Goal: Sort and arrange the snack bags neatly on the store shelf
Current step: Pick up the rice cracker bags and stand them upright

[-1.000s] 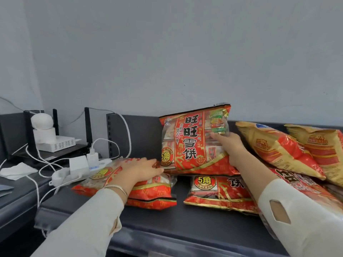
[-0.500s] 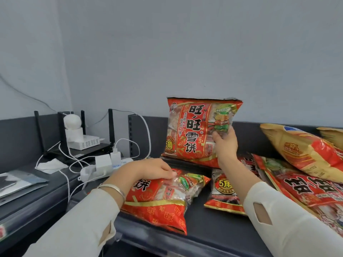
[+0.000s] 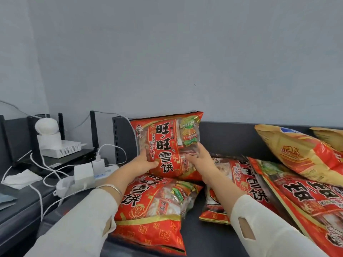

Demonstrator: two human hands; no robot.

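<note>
A red rice-cracker bag (image 3: 165, 140) stands upright against the grey wall at the back of the dark shelf (image 3: 202, 236). My left hand (image 3: 146, 162) grips its lower left side, thumb on the front. My right hand (image 3: 200, 156) holds its lower right edge. A second red bag (image 3: 154, 210) lies flat in front, under my left forearm. A third red bag (image 3: 239, 184) lies flat to the right, partly under my right arm. A large red bag (image 3: 306, 204) lies at the far right.
Two yellow-and-red bags (image 3: 297, 154) lean at the back right. To the left sit a white power strip with chargers (image 3: 87, 175), white cables, a black router with a white device (image 3: 55, 145) on it, and a tissue (image 3: 20, 179).
My left hand left the flat front bag and took the upright bag's lower left side. The upright bag moved left and back against the wall. The view came closer.
</note>
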